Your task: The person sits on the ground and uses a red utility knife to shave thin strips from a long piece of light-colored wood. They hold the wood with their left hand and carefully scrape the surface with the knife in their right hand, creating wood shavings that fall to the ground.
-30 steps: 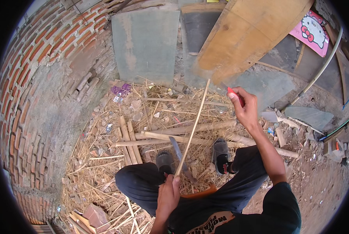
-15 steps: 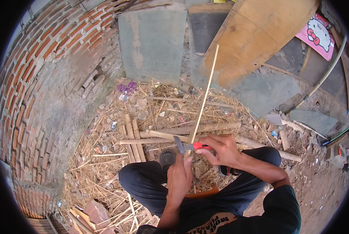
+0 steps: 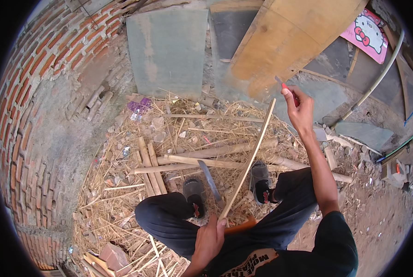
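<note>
Since it's slim, strip: judged light, springy; best end-held.
Left hand: strip grasped.
Right hand: knife clenched.

The person wears a black short-sleeved shirt, its right sleeve faintly greenish, with a tan patch of dark lettering across the front. The trousers are dark navy; the grey-toed black shoes show small red marks. Left hand and right hand are bare.
</note>
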{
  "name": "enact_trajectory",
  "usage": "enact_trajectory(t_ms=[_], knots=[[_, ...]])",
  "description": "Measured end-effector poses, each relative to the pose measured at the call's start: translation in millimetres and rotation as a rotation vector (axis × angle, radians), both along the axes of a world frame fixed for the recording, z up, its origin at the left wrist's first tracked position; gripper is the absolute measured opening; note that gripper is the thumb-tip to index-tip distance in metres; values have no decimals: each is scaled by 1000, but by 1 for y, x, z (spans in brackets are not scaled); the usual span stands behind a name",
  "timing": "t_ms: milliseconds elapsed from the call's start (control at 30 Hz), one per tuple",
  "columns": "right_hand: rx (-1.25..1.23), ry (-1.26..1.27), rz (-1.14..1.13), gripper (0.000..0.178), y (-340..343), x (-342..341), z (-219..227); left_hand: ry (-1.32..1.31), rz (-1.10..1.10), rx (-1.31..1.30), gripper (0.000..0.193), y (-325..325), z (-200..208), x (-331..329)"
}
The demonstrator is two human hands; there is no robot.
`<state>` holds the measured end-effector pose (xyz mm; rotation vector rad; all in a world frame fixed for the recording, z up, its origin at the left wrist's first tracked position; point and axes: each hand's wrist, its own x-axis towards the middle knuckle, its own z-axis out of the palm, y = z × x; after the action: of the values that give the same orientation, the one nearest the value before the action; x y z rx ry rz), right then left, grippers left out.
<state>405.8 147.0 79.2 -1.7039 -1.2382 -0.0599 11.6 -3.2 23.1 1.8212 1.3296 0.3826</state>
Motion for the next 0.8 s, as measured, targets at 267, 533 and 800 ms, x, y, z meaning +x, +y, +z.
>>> enact_trajectory(t_ms=[267,533,800], knots=[[25,-51,462,22,-47,-91,-23,-203,62,12,52,40,-11,-16],[-6,-203,725,25,-71,-146,-43,-417,88,58,52,65,2,19],[32,-256,696,26,-70,-144,-51,-300,86,49,46,68,9,30]])
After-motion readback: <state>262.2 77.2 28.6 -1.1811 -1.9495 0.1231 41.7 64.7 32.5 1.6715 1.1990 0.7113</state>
